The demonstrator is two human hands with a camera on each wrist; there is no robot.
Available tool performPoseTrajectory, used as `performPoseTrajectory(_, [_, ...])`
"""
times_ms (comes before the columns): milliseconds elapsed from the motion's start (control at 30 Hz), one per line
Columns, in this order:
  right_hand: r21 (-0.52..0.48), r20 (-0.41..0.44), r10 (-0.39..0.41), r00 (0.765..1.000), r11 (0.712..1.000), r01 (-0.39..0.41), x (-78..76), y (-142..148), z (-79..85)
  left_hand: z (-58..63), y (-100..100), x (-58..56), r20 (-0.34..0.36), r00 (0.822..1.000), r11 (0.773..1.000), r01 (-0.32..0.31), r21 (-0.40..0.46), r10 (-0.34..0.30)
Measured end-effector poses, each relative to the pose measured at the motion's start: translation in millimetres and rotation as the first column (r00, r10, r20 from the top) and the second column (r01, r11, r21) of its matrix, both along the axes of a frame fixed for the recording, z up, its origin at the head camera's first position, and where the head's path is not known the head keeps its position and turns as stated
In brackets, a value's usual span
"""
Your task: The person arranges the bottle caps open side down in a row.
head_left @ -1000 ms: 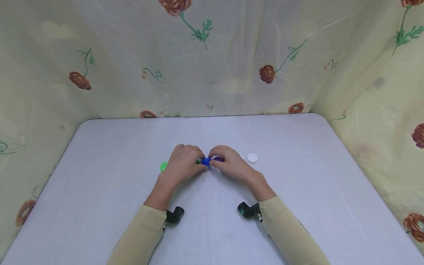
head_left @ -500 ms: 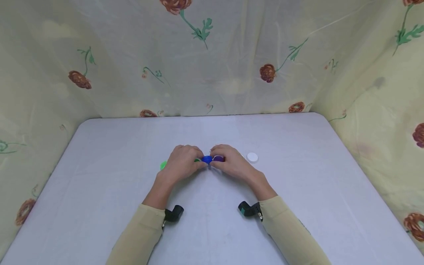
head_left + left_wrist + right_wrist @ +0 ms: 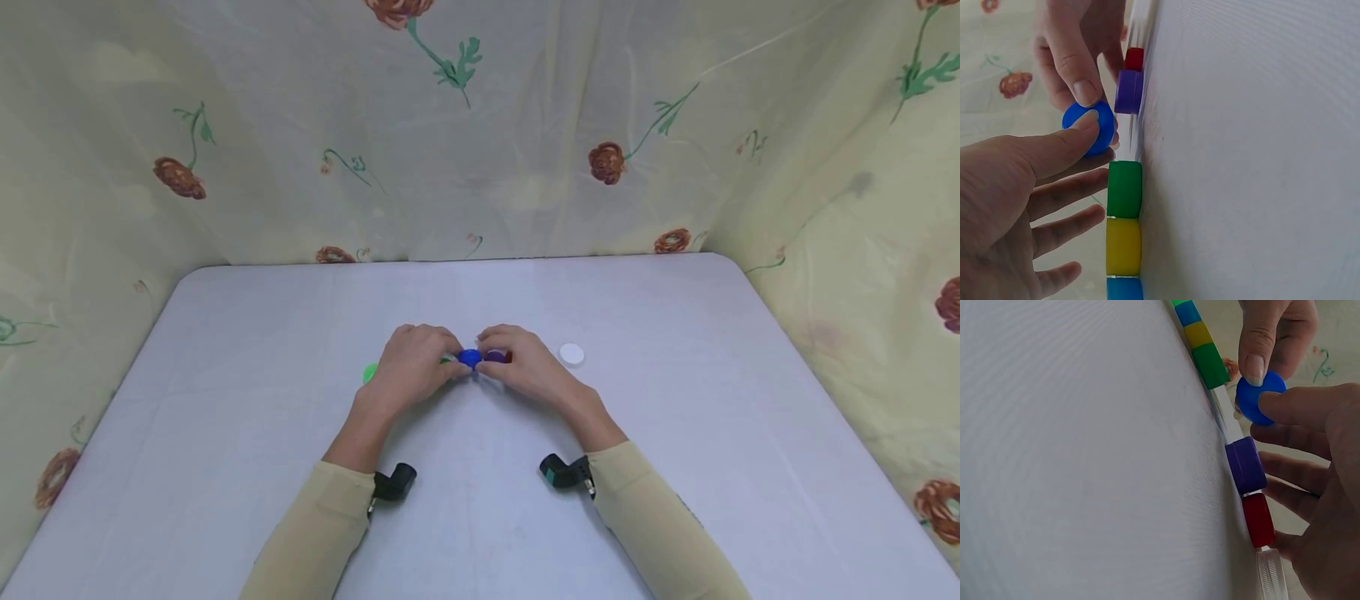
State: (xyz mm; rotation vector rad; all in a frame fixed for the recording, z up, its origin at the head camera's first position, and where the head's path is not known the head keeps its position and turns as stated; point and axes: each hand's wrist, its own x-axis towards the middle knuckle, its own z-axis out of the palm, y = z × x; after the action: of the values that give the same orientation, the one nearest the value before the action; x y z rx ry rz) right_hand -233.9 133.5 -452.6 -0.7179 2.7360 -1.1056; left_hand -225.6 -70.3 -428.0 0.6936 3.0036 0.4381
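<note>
Both hands pinch one blue bottle cap [image 3: 470,359] between them, its flat top turned toward the wrist cameras. In the left wrist view it is held a little off the table, level with a break in a row of caps. The left hand [image 3: 414,363] has its thumb on the cap's face, other fingers spread near the green cap [image 3: 1125,189]. From the other side, the right hand [image 3: 529,367] grips it by thumb and fingertips. Behind the right hand's lower fingers stand the purple cap [image 3: 1247,465] and the red cap [image 3: 1258,520].
The row runs on past the green cap with a yellow cap [image 3: 1123,246], a lighter blue cap [image 3: 1124,289] and a bright green cap [image 3: 370,372]. Beyond the red one are a clear whitish cap [image 3: 1270,574] and a white cap [image 3: 572,355]. All lie on a white-covered table [image 3: 480,517].
The blue cap has tilted and shifted slightly between the fingertips, showing more of its face. Both hands stay nearly in place, and the other caps look unmoved.
</note>
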Motion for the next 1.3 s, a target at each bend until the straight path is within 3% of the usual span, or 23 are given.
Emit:
performPoseTrajectory(433, [-0.052, 0.106, -0.04, 0.994, 0.998, 0.045, -0.5, 0.8, 1.2, 1.9, -0.1, 0.3, -0.042, 0.999, 1.0, -0.005, -0.006, 0.005])
performPoseTrajectory(867, [-0.064, 0.126, -0.026, 0.992, 0.997, 0.034, -1.3, 1.0, 1.2, 2.4, -1.5, 1.3, -0.112, 0.994, 1.0, 0.011, -0.021, -0.013])
performPoseTrajectory(1300, [-0.046, 0.122, -0.03, 0.992, 0.998, 0.036, -1.9, 0.4, -1.3, 4.5, -4.9, 1.2, -0.102, 0.995, 0.999, -0.012, -0.033, 0.009])
